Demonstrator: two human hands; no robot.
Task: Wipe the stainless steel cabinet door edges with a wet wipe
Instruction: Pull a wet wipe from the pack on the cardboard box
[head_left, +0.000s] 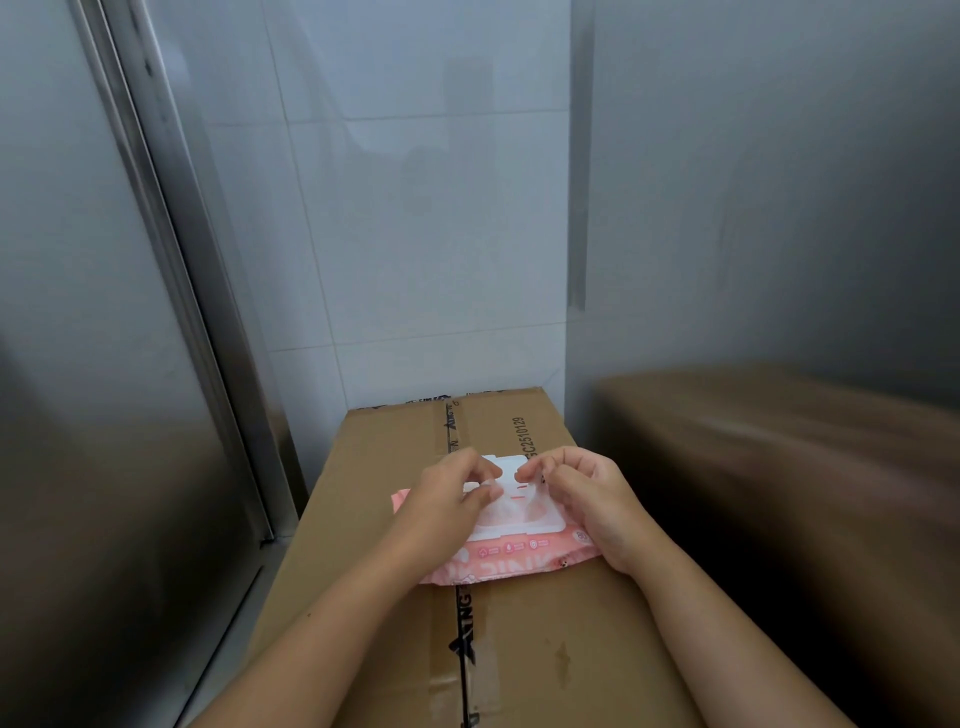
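Fingers (480, 466) | left hand (447, 501), right hand (592, 501) pinch lid (524, 514); wet wipe pack (498, 564) beneath

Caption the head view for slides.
Left hand and right hand pinch the white lid of a pink wet-wipe pack on a cardboard box.

Flat on a taped cardboard box (545, 649), a pink pack of wet wipes (519, 562), with the left hand (447, 501) and right hand (592, 499) curled onto its white lid (519, 512), the two nearly meeting at the lid's far edge. Left of the box, a steel cabinet door (78, 312) with its bright edge strip (156, 234) running down alongside; behind, white wall tiles (415, 208); to the right, a blurred second box (779, 467).
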